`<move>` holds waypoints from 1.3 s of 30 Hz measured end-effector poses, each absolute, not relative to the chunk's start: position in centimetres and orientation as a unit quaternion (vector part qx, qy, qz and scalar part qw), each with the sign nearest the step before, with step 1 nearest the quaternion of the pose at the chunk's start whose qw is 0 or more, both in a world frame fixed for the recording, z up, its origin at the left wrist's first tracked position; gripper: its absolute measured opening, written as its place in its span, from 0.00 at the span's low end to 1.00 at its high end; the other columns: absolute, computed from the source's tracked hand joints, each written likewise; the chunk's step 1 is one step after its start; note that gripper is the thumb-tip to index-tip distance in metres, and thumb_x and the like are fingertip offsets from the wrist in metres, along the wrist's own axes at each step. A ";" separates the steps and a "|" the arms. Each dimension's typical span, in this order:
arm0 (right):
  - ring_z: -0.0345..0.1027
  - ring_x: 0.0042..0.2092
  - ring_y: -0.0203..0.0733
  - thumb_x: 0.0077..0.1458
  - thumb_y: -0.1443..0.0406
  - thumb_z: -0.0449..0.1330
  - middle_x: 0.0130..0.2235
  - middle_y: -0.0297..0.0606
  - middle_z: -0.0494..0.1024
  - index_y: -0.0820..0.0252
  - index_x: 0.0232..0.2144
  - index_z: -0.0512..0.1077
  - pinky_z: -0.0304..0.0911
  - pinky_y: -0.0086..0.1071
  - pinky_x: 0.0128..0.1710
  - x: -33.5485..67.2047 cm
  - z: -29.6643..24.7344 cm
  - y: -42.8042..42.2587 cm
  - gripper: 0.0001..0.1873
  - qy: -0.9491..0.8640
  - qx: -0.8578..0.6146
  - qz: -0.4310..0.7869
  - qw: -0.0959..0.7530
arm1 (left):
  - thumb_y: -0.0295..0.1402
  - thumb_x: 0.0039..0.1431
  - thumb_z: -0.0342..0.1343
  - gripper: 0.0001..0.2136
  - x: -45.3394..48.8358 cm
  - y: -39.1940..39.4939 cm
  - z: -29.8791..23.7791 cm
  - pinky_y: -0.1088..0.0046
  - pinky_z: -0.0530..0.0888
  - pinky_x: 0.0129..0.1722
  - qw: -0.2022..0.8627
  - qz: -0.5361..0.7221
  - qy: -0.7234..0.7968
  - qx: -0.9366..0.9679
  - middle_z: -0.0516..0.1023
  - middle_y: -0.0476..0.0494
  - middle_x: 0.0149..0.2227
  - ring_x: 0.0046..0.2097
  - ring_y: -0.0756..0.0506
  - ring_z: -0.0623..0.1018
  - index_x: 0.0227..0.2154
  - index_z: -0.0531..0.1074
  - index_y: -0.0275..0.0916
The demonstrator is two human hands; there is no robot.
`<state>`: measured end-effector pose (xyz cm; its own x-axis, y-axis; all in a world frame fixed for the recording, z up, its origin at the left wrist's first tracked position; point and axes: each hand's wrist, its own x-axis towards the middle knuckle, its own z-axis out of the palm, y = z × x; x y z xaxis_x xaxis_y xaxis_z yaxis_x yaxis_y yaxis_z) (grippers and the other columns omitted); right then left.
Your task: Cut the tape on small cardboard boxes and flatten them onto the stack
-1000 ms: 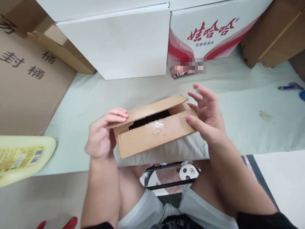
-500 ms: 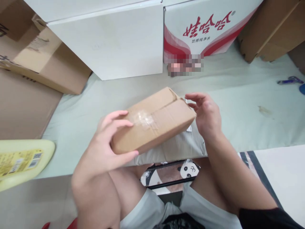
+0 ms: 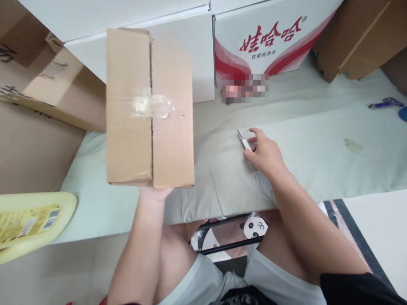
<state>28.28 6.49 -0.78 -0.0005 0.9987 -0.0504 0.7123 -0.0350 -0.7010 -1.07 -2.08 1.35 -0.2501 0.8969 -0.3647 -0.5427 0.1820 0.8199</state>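
My left hand (image 3: 155, 193) holds a small brown cardboard box (image 3: 149, 108) up from underneath; most of the hand is hidden behind it. The box's flaps are closed, with a patch of clear tape (image 3: 152, 106) across the seam. My right hand (image 3: 263, 153) rests on the pale green cloth (image 3: 318, 140), its fingers curled onto a small white and metal tool (image 3: 245, 142) lying there.
Large white boxes (image 3: 178, 25) and a red-and-white printed carton (image 3: 270, 38) stand at the back. Brown cartons lie at the left (image 3: 38, 127) and back right (image 3: 356, 38). A yellow bottle (image 3: 28, 220) lies at the left edge. A blue tool (image 3: 386, 103) lies far right. A panda-print bag (image 3: 232, 233) sits between my knees.
The box's flaps were shut, then my left hand lifted the box up and to the left. My right hand let go of it and dropped to the small tool on the cloth.
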 end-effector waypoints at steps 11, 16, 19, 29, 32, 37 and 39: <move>0.78 0.47 0.47 0.61 0.50 0.57 0.50 0.41 0.79 0.46 0.58 0.63 0.75 0.44 0.46 27.9 0.5 6.8 0.25 -0.524 -0.463 0.409 0.587 | 0.43 0.50 0.69 0.17 2.9 -1.7 -0.3 0.63 0.82 0.38 0.635 0.463 0.580 0.215 0.86 0.42 0.43 0.41 0.39 0.84 0.42 0.80 0.42; 0.78 0.39 0.43 0.64 0.49 0.56 0.52 0.40 0.79 0.42 0.60 0.55 0.75 0.39 0.38 28.0 0.9 6.3 0.26 -0.522 -0.463 0.428 0.574 | 0.46 0.57 0.64 0.20 2.0 -2.0 -0.4 0.56 0.78 0.54 0.349 0.603 0.583 0.418 0.81 0.42 0.56 0.57 0.37 0.80 0.51 0.76 0.48; 0.74 0.32 0.38 0.64 0.50 0.58 0.49 0.37 0.80 0.42 0.56 0.57 0.72 0.33 0.31 27.9 1.3 6.1 0.22 -0.487 -0.493 0.415 0.590 | 0.52 0.63 0.55 0.22 3.0 -2.8 0.6 0.48 0.72 0.63 0.208 0.628 0.470 0.585 0.77 0.44 0.60 0.65 0.35 0.74 0.56 0.73 0.54; 0.78 0.50 0.47 0.56 0.55 0.52 0.55 0.39 0.77 0.46 0.53 0.70 0.75 0.41 0.41 29.4 0.5 7.7 0.23 -0.479 -0.466 0.435 0.604 | 0.41 0.64 0.60 0.19 6.7 -3.8 2.7 0.49 0.71 0.65 0.031 0.428 0.383 0.818 0.80 0.41 0.55 0.67 0.37 0.70 0.57 0.71 0.48; 0.75 0.55 0.47 0.52 0.56 0.57 0.55 0.35 0.77 0.42 0.54 0.68 0.73 0.40 0.44 30.6 1.5 8.1 0.25 -0.415 -0.466 0.445 0.642 | 0.38 0.64 0.60 0.16 7.3 -4.3 2.5 0.49 0.70 0.65 0.027 0.430 0.400 0.809 0.80 0.40 0.55 0.65 0.36 0.71 0.54 0.72 0.46; 0.71 0.31 0.41 0.62 0.49 0.56 0.29 0.34 0.72 0.48 0.34 0.71 0.64 0.35 0.25 30.4 7.0 4.4 0.13 -0.418 -0.389 0.454 0.684 | 0.40 0.67 0.58 0.18 9.8 -6.2 2.1 0.49 0.68 0.66 0.005 0.422 0.462 0.780 0.80 0.39 0.55 0.69 0.34 0.67 0.57 0.72 0.46; 0.65 0.23 0.38 0.62 0.52 0.60 0.25 0.32 0.71 0.48 0.36 0.73 0.55 0.32 0.16 29.5 8.9 2.2 0.09 -0.486 -0.367 0.443 0.658 | 0.43 0.68 0.56 0.20 10.5 -6.7 1.9 0.46 0.65 0.68 0.011 0.423 0.469 0.775 0.80 0.38 0.57 0.69 0.32 0.66 0.61 0.71 0.47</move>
